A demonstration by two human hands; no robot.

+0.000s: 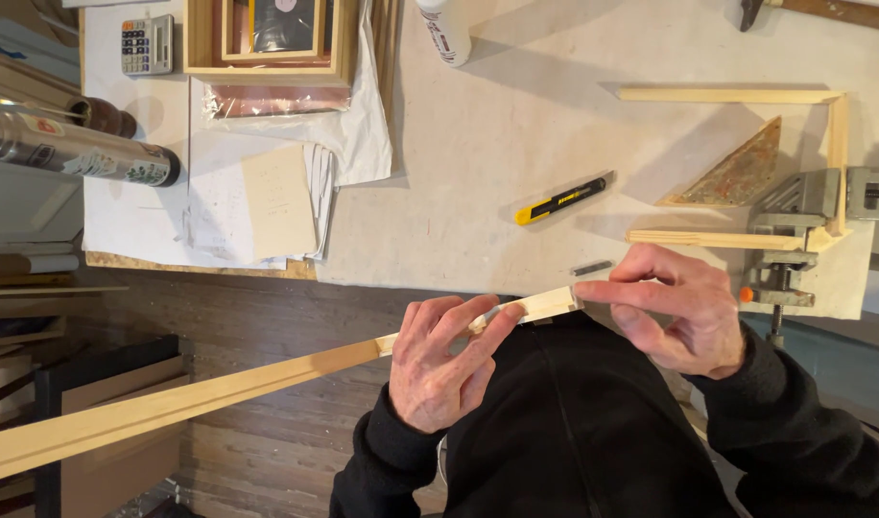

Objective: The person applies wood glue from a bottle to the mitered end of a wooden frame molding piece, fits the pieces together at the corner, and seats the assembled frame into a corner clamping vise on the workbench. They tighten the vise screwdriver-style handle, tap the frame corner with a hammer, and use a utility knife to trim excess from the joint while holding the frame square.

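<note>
Closest in, two hands work one long wooden strip [267, 376]: the left hand [446, 363] has its grip wrapped around it close to the end, and the right hand [677, 305] pinches narrow on the cut tip. The strip runs off low to the left, out over the floor, with free space beneath it. Just past the hands is the near edge of the bench [497, 144]. On it: one yellow utility knife [560, 200], one part-built wooden frame [823, 144] held in one corner clamp [799, 225], one triangular offcut [737, 175], one calculator [147, 44].
</note>
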